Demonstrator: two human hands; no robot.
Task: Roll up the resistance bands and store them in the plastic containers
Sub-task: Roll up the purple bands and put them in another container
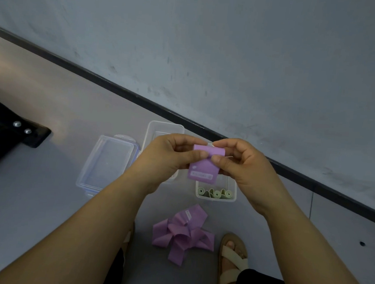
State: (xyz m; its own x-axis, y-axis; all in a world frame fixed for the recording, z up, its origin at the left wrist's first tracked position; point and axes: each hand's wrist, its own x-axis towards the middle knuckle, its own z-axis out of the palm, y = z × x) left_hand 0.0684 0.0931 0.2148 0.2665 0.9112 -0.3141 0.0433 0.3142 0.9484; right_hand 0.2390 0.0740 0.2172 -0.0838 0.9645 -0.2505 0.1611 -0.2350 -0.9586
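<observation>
Both hands hold one purple resistance band (pixel 204 167) in the air above the floor. My left hand (pixel 170 156) pinches its left edge, my right hand (pixel 238 161) pinches its right edge, and the top of the band curls over between the thumbs. Its flat end with a white label hangs down. Below, a loose pile of purple bands (pixel 182 232) lies on the floor. A clear plastic container (pixel 233 197) behind the held band holds several rolled green bands (pixel 215 193). Another clear container (pixel 165 127) sits partly hidden behind my left hand.
A clear lid with blue clips (pixel 107 165) lies on the grey floor at left. A black furniture foot with bolts (pixel 23 130) is further left. A wall with a dark skirting (pixel 291 169) runs diagonally behind. My sandalled foot (pixel 231 262) is beside the pile.
</observation>
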